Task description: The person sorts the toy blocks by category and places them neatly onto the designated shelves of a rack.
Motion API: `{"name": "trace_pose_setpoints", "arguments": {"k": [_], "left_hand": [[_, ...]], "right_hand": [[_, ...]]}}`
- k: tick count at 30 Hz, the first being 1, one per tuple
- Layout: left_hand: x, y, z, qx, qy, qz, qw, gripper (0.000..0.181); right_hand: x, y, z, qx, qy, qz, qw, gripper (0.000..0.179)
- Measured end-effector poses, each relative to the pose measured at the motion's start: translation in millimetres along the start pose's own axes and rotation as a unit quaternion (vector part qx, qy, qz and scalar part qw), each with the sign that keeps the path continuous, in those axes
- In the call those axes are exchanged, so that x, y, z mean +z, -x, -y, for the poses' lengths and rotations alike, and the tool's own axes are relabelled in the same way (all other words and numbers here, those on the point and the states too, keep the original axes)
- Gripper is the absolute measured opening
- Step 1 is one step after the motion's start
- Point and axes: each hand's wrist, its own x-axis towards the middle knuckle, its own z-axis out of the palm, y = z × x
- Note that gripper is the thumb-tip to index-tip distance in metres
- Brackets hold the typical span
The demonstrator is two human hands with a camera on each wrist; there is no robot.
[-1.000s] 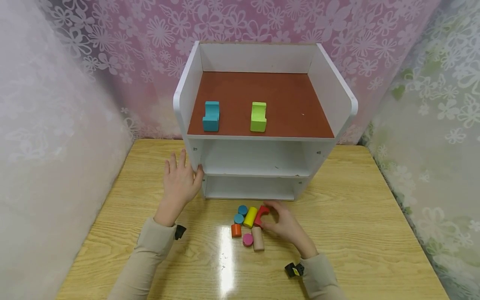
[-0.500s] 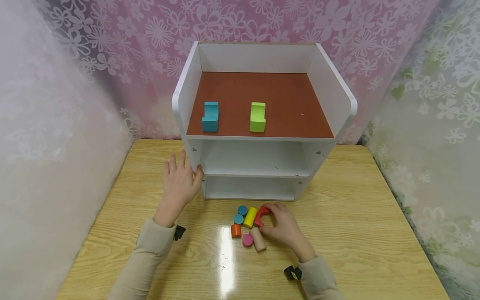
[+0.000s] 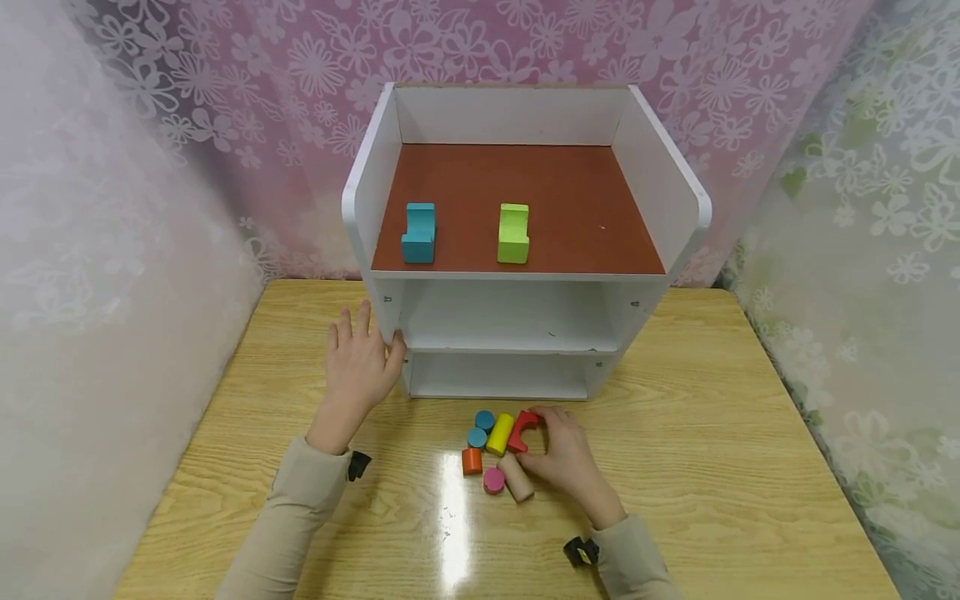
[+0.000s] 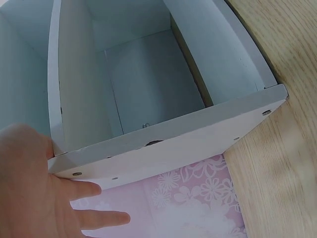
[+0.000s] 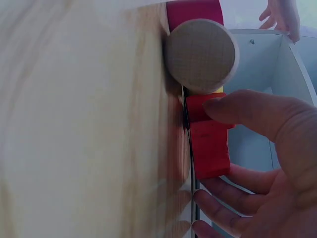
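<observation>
My right hand (image 3: 573,458) pinches a red arch block (image 3: 521,432) between thumb and fingers on the table; the right wrist view shows the thumb on one end of the block (image 5: 210,151). Beside it lie a yellow cylinder (image 3: 500,434) and a plain wooden cylinder (image 3: 516,477). Two blue round blocks (image 3: 477,437), an orange block (image 3: 472,461) and a pink round block (image 3: 493,481) are close by. My left hand (image 3: 360,367) rests with straight fingers against the left side of a white shelf unit (image 3: 502,275), its thumb at the front edge.
On the unit's brown top stand a teal notched block (image 3: 418,242) and a lime green notched block (image 3: 513,242). Below are two white compartments. The wooden table (image 3: 720,458) extends on both sides, with flowered curtains (image 3: 480,42) around it.
The wooden cylinder has swung askew, its near end turning to the right. My right hand's fingers have shifted slightly on the red arch block. The left hand stays in place.
</observation>
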Motion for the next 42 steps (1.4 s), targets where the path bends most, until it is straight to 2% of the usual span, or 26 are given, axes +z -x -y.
{"name": "trace_pose_setpoints", "arguments": {"k": [8, 18, 24, 33, 42], "left_hand": [[0.1, 0.6, 0.3, -0.003, 0.0, 0.005, 1.0, 0.062], [-0.6, 0.8, 0.1, -0.001, 0.003, 0.005, 1.0, 0.062], [0.6, 0.0, 0.5, 0.0, 0.008, 0.003, 1.0, 0.062], [1.4, 0.0, 0.0, 0.001, 0.006, -0.004, 1.0, 0.061], [1.8, -0.3, 0.9, 0.002, 0.011, 0.002, 0.9999, 0.062]], "right_hand": [[-3, 0.7, -5, -0.004, -0.052, -0.011, 0.9986, 0.067], [-19, 0.4, 0, -0.033, -0.061, -0.016, 0.9975, 0.067], [-34, 0.2, 6, -0.061, -0.056, -0.015, 0.9965, 0.067], [-59, -0.3, 17, -0.093, -0.034, 0.009, 0.995, 0.064], [-93, 1.1, 32, -0.156, 0.022, 0.027, 0.9871, 0.063]]}}
